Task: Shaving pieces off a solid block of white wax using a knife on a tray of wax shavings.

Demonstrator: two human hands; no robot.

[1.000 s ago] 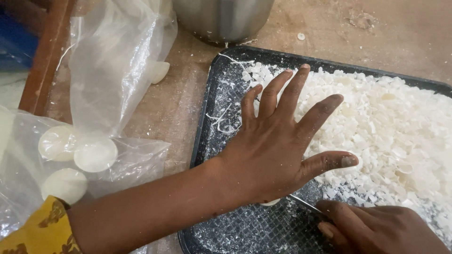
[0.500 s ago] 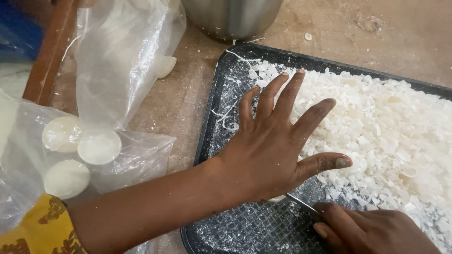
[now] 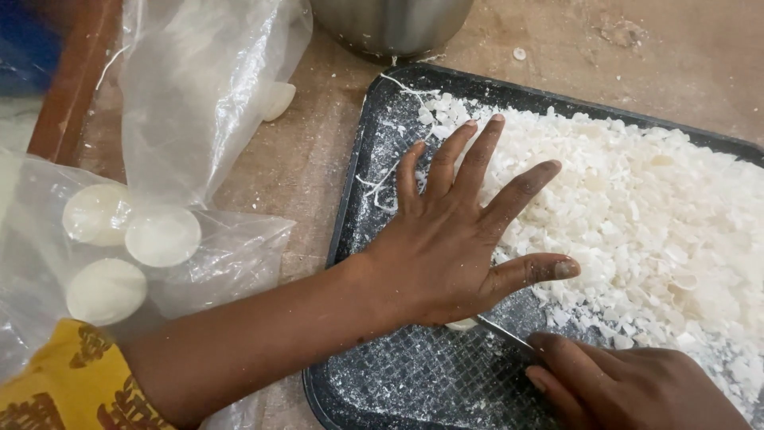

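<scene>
White waxy chips [image 3: 637, 215] heaped across dark rectangular metal tray [image 3: 350, 239], ahead of and beside the outstretched fingertips. Left hand [image 3: 454, 247] laid flat, palm down, fingers [image 3: 477, 151] spread wide, pressing on a pale round white piece [image 3: 461, 324] that shows only as an edge under the heel of the palm. Thumb pointing toward the chip pile, tip dusted white. Right hand [image 3: 629, 386] closed around thin metal blade [image 3: 505, 334], blade tip just under the left thumb, touching the pale piece. Bare gridded tray floor, powdered white, below the left palm. Clear plastic bag [image 3: 199, 95] well apart from the little finger, on brown wooden tabletop [image 3: 294, 159]; three round white discs [image 3: 163, 235] inside the bag. Grey metal pot [image 3: 390, 24] beyond the fingertips, just past the tray rim. Yellow patterned sleeve [image 3: 72, 382] at left forearm.
</scene>
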